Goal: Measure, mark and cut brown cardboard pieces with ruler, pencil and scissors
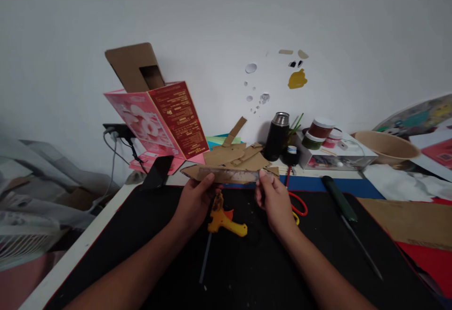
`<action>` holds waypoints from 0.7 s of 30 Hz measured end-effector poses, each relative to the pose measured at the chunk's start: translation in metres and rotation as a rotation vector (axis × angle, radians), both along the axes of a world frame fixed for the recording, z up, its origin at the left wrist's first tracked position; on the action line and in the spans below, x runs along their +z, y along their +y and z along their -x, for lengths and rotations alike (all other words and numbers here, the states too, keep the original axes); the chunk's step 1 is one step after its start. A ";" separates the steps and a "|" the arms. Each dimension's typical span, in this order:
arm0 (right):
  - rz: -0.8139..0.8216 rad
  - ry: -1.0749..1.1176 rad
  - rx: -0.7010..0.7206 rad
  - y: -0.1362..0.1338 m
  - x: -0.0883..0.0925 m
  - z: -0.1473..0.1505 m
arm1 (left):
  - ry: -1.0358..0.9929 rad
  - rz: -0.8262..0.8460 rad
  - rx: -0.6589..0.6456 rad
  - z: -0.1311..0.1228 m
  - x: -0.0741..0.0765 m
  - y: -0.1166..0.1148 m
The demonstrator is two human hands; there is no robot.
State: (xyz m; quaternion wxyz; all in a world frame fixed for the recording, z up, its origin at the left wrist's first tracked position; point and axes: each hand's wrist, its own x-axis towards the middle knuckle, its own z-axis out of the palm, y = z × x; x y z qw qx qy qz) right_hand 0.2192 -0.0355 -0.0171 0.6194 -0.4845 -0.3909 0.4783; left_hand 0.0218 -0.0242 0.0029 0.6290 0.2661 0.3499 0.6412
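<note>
A long cardboard strip (pixel 229 175) with a pointed left end is held level above the black mat. My left hand (pixel 197 197) pinches it toward its left part, thumb on the near face. Near the right end, my right hand (pixel 273 197) grips the same strip between thumb and fingers. Below and between the hands lies a yellow glue gun (pixel 226 220), a glue stick (pixel 205 258) poking out of its back. Scissors (pixel 298 204) with red and yellow handles lie beside my right hand, partly hidden by it.
Cardboard scraps (pixel 226 154) lie behind the strip. A black thermos (pixel 277 138) and paint jars (pixel 318 131) stand at the back. On the right rests a green-handled knife (pixel 341 199); a phone (pixel 158 171) is at the left. A pink box (pixel 141 121) leans near the wall.
</note>
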 end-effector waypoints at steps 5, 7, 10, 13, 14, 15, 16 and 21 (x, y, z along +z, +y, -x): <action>-0.004 -0.004 -0.007 -0.001 0.000 -0.001 | 0.013 -0.015 -0.009 -0.001 0.001 -0.001; -0.002 -0.001 -0.007 -0.002 0.001 0.000 | 0.014 -0.021 -0.013 -0.001 0.002 -0.002; 0.006 0.006 -0.009 -0.002 0.004 0.000 | 0.012 -0.025 -0.016 -0.002 0.004 -0.003; 0.010 0.008 -0.012 -0.003 0.006 0.000 | 0.010 -0.023 -0.010 -0.002 0.005 -0.004; 0.010 0.009 -0.012 -0.002 0.006 0.000 | 0.010 -0.022 -0.007 -0.002 0.005 -0.004; 0.011 0.010 -0.013 -0.002 0.006 0.000 | 0.009 -0.021 -0.003 -0.003 0.005 -0.003; 0.012 0.011 -0.012 -0.002 0.005 0.000 | 0.009 -0.022 -0.001 -0.003 0.005 -0.003; -0.001 0.009 -0.005 -0.002 0.004 0.001 | 0.007 -0.023 0.005 -0.001 0.003 -0.002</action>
